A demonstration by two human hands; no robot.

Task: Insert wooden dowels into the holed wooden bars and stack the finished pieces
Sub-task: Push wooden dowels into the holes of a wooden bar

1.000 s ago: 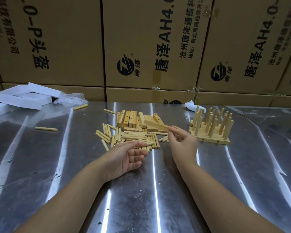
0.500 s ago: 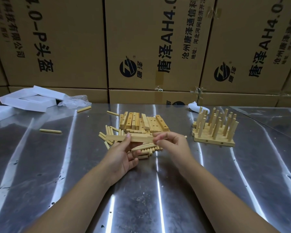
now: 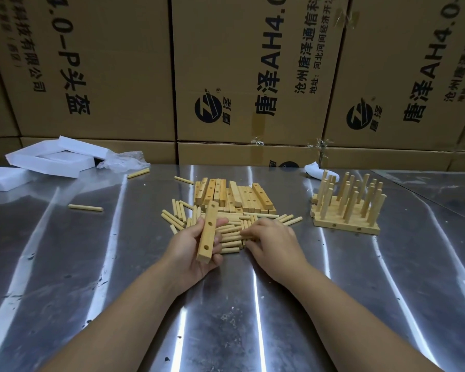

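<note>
Centrally, a loose heap of dowels [image 3: 232, 238] lies on the shiny metal surface [image 3: 226, 318], and both hands work at its near edge. The left hand [image 3: 192, 253] is at the near left of the dowels, palm up, its fingers curled round one bar [image 3: 209, 229] and gripping it. That bar is lifted clear of the heap and tilted, its near end low in the palm and its far end pointing away, with three holes showing along its upper face; none of them has a dowel in it. The right hand [image 3: 274, 244] is at the near right of the dowels, back upward, its fingertips [image 3: 249, 234] bent down onto the heap and touching it. Whether they have pinched a dowel cannot be told.

Just behind the dowels, and touching them, is a pile of bars [image 3: 236, 196] with holes. Well to the right of the dowels stands the stack [image 3: 345, 226] of finished pieces, its pegs upright or leaning. Left of the dowels and apart from them lie stray dowels [image 3: 85, 208], and farther left and behind are white foam [image 3: 51, 161] and crumpled plastic [image 3: 125, 160]. Printed boxes [image 3: 100, 63] form a wall behind everything
</note>
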